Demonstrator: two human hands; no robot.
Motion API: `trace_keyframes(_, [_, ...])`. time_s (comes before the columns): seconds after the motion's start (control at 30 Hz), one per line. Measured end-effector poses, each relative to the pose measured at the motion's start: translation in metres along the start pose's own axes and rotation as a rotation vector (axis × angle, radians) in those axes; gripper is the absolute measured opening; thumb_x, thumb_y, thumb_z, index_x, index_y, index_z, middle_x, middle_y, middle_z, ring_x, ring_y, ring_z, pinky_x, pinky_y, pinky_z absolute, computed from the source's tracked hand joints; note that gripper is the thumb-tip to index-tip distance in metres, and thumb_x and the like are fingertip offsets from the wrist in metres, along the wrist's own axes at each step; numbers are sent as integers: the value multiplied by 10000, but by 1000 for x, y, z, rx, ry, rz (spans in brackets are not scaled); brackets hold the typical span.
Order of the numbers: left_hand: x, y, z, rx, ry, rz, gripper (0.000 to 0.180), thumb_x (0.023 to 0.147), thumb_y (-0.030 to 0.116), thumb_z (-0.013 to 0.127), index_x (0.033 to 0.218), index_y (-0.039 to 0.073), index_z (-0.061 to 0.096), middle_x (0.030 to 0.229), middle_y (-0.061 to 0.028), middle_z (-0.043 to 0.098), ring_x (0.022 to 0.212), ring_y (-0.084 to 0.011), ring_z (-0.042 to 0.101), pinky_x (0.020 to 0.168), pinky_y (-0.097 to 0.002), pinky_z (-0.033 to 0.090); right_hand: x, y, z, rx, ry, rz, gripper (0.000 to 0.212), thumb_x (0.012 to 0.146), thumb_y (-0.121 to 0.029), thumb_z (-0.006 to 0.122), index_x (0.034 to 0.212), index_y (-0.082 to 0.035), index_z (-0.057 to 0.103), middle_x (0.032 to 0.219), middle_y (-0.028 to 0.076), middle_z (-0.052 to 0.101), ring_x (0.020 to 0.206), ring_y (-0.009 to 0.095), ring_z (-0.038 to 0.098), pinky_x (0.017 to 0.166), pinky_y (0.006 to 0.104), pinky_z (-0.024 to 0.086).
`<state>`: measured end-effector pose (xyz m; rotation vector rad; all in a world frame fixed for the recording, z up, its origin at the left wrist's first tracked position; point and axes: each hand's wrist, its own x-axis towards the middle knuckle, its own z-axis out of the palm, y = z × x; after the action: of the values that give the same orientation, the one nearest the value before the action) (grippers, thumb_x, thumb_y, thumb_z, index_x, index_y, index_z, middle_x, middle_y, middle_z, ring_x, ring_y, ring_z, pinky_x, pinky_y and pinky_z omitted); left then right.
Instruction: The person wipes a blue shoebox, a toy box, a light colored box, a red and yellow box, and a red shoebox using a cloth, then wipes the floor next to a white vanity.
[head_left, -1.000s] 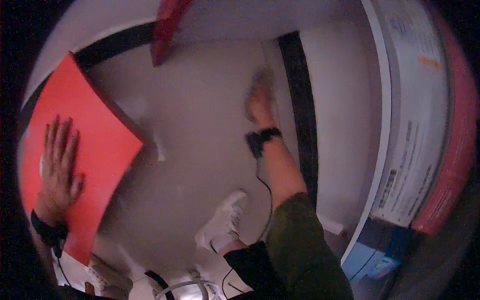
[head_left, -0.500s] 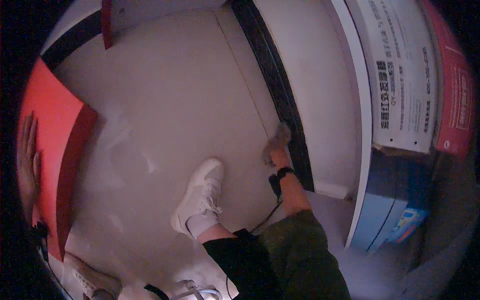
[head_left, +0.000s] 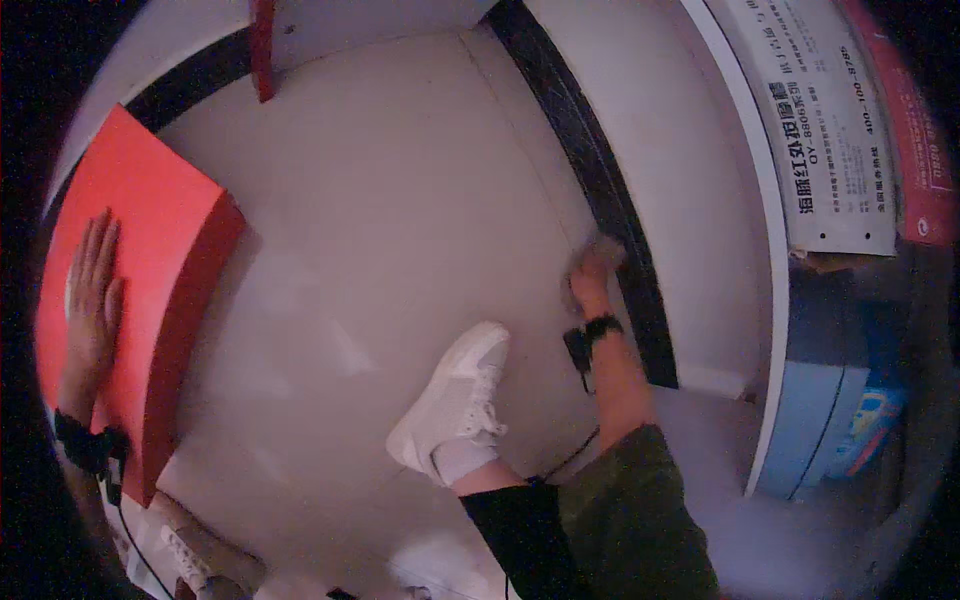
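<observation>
My left hand (head_left: 93, 280) lies flat on the top of a bright red box-like block (head_left: 150, 230), fingers stretched out side by side. A black band with a small device and cable is on that wrist. My right hand (head_left: 593, 285) reaches down to the floor beside the black baseboard (head_left: 650, 310). Its fingers are blurred and bent round what looks like a grey-brown cloth (head_left: 606, 252), close to or against the baseboard; the exact contact is unclear. Another black band with a small device sits on the right wrist.
My white shoe (head_left: 460, 390) stands on the pale floor (head_left: 380, 180); another shoe (head_left: 185, 545) shows at lower left. On the right, a white-edged shelf (head_left: 765, 260) holds a white printed box (head_left: 835, 140), a red box (head_left: 915, 130) and a blue box (head_left: 815, 410). A red upright (head_left: 262, 50) stands at the far wall.
The view has swung left, so the scene sits further right and more of the red block and my left arm shows. My right hand stays by the baseboard; my left stays on the block.
</observation>
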<state>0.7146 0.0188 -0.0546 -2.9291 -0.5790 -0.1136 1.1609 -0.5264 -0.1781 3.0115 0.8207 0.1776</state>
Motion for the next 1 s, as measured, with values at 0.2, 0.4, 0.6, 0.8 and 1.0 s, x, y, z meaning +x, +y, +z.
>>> trace_keyframes(0.2, [5, 28, -12, -13, -26, -9, 471, 843, 223, 344, 1279, 61, 271, 1350, -97, 210, 1259, -269, 149, 1015, -404, 127, 126, -224, -36, 157, 26, -300, 297, 724, -118, 446, 1008, -54, 506, 1055, 175, 489, 990, 328, 458, 816, 409, 391])
trace_keyframes(0.4, [3, 24, -21, 7, -71, -31, 482, 812, 175, 370, 1270, 50, 283, 1342, -111, 219, 1255, -272, 155, 1021, -412, 106, 46, -371, -49, 155, -77, -877, 412, 706, -62, 436, 1118, -38, 429, 1214, 120, 371, 1134, 316, 323, 907, 417, 318])
trace_keyframes(0.6, [15, 44, -21, -129, -32, -29, 500, 768, 144, 428, 1242, 30, 315, 1318, -126, 255, 1243, -299, 175, 1016, -434, 119, 50, -264, -75, 357, -392, -738, 360, 689, 14, 451, 1048, -19, 470, 1098, 142, 485, 1037, 317, 426, 877, 381, 350])
trace_keyframes(0.8, [-6, 35, -27, -149, 10, 7, 555, 723, 131, 503, 1238, 34, 322, 1303, -149, 268, 1226, -331, 200, 1002, -461, 146, 112, -211, -60, 323, -228, 59, 520, 724, -163, 470, 1200, 3, 341, 1224, 216, 361, 1145, 343, 334, 953, 364, 280])
trace_keyframes(1.0, [-7, 62, -32, -287, -2, 77, 597, 679, 174, 568, 1218, 33, 352, 1290, -164, 282, 1212, -359, 214, 993, -485, 146, 191, -268, -16, 50, 30, -148, 434, 711, -144, 481, 1117, -2, 421, 1155, 214, 427, 1076, 362, 394, 899, 387, 331])
